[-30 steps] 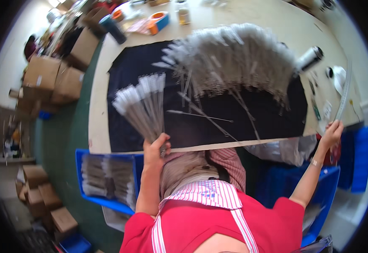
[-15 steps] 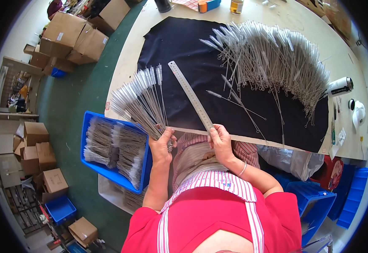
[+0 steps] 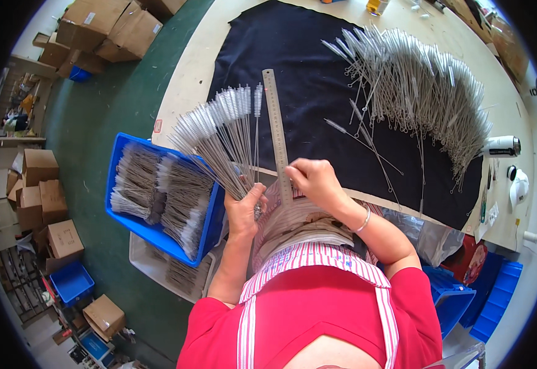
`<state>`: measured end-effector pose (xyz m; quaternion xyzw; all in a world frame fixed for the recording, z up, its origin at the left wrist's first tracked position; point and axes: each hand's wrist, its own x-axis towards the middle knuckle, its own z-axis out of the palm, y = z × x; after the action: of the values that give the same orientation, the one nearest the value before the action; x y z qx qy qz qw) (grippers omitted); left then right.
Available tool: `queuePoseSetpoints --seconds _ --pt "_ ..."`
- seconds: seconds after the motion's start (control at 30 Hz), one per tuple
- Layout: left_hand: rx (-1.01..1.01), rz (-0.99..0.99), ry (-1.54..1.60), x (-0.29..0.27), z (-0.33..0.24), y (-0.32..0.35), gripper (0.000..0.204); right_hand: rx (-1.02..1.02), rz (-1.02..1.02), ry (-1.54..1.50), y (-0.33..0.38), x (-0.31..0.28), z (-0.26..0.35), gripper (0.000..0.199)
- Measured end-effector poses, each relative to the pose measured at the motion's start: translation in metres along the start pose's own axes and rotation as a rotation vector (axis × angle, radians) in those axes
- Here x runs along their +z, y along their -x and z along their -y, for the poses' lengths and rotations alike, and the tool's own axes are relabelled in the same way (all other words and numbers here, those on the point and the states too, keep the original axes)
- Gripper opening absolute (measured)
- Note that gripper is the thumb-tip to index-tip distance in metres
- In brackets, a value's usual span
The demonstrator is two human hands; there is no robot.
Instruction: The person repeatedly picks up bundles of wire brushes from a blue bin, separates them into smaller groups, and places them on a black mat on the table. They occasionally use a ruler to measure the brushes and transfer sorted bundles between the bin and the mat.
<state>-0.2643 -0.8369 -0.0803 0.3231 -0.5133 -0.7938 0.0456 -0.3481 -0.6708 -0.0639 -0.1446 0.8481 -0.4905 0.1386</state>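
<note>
The left hand is clamping a fan of brushes by their wire ends. Apart from it, the right hand is resting curled at the edge of the ruler; whether it's gripping, I can't tell. The ruler is lying just beside the brushes, crossing the dark cloth.
</note>
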Motion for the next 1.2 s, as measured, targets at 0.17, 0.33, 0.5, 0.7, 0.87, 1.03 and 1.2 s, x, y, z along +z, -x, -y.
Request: queuePoseSetpoints --seconds 0.17,0.33,0.5,0.7,0.87,1.03,1.2 --pt "0.026 0.032 -0.017 0.006 -0.010 0.014 0.027 0.028 0.031 -0.322 -0.023 0.034 0.028 0.022" --pt "0.006 -0.080 0.006 0.004 -0.004 0.024 0.017 -0.004 -0.068 -0.310 -0.019 0.047 0.024 0.014" --pt "0.088 -0.218 0.054 -0.012 0.037 0.029 0.011 0.121 -0.093 -0.277 -0.043 0.008 0.007 0.022" --pt "0.025 -0.309 0.119 0.005 0.065 0.056 0.038 0.083 0.072 -0.033 -0.027 0.007 -0.014 0.020" --pt "-0.035 -0.263 0.153 0.018 0.062 0.061 0.046 0.105 0.014 -0.027 -0.024 0.016 -0.011 0.021" --pt "-0.023 -0.264 0.097 0.021 0.074 0.060 0.048 0.022 -0.063 0.009 -0.023 0.024 -0.022 0.021" --pt "-0.024 -0.238 0.075 0.018 0.080 0.055 0.043 0.068 -0.072 0.015 -0.021 0.026 -0.020 0.020"
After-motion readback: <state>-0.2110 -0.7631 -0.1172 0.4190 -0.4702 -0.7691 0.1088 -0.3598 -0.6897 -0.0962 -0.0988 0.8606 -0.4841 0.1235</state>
